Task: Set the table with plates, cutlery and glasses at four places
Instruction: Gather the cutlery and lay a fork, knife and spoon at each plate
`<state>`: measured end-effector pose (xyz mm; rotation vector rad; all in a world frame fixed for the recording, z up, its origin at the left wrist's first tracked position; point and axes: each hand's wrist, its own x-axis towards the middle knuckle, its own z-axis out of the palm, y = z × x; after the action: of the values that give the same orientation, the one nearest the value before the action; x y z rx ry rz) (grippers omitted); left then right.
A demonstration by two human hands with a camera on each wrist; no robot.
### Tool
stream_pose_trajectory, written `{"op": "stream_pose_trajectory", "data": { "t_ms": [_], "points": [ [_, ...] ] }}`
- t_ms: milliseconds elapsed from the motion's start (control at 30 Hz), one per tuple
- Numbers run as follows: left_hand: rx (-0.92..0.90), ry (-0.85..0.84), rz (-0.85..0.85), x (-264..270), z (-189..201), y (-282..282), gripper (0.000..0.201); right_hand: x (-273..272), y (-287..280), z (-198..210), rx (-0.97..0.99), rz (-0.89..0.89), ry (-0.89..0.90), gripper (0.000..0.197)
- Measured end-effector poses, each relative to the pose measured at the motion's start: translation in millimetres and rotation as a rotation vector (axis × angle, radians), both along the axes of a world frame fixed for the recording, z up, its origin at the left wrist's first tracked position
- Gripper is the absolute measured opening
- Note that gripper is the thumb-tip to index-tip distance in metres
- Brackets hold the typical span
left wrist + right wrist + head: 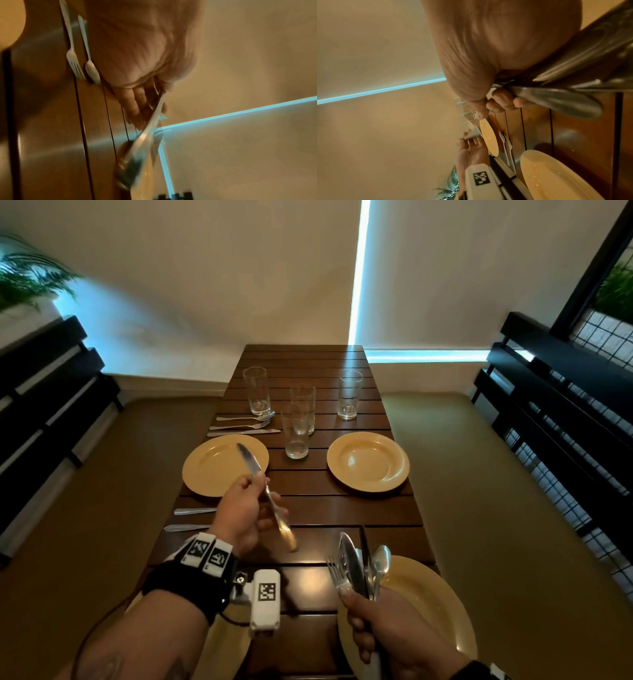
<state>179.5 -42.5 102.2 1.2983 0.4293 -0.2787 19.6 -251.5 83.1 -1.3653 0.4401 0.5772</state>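
My left hand (248,506) pinches a table knife (251,463) above the dark slatted table (308,508), blade tip over the far left yellow plate (212,470). The left wrist view shows this knife (150,136) blurred between thumb and fingers. My right hand (366,614) grips a bundle of cutlery (356,568), knife, fork and spoon ends up, over the near right plate (431,607). Another plate (368,462) lies far right; a near left plate (222,645) is mostly hidden under my arm. Several tall glasses (296,429) stand at the far middle.
A spoon, fork and knife (243,424) lie beyond the far left plate. A fork (75,65) and a spoon (91,70) lie between the left plates. Dark benches (51,392) flank the table on both sides. A wall closes the far end.
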Motion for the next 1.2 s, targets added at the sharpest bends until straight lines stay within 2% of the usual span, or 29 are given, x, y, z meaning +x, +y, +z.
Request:
{"op": "stream_pose_trajectory", "data": {
  "t_ms": [67,167,233,367,500,733,1200],
  "points": [
    [0.163,-0.052,-0.025,12.4,-8.2,25.3,0.027,3.4,-3.6,-0.6,0.004,-0.020,0.012,0.032],
    [0.690,-0.192,-0.176,27.7,-23.3,64.6,0.026,9.4,-10.4,-3.0,0.039,-0.084,0.052,0.033],
    [0.959,-0.213,-0.322,33.1,-35.2,91.2,0.026,13.9,-14.3,-7.0,0.049,-0.119,0.085,0.031],
    [1.249,-0.144,-0.534,31.5,-48.4,129.2,0.029,24.1,-19.5,-13.8,0.051,-0.144,0.122,0.035],
    [1.328,-0.095,-0.582,29.1,-57.2,148.4,0.023,32.3,-23.6,-26.4,0.039,-0.134,0.149,0.038],
    [1.274,-0.096,-0.752,37.4,-87.8,156.7,0.024,43.8,-30.3,-38.4,0.003,-0.082,0.189,0.041],
    [1.323,-0.173,-0.815,49.3,-108.3,163.4,0.031,54.5,-24.1,-32.4,-0.037,-0.029,0.192,0.044]
  ]
}}
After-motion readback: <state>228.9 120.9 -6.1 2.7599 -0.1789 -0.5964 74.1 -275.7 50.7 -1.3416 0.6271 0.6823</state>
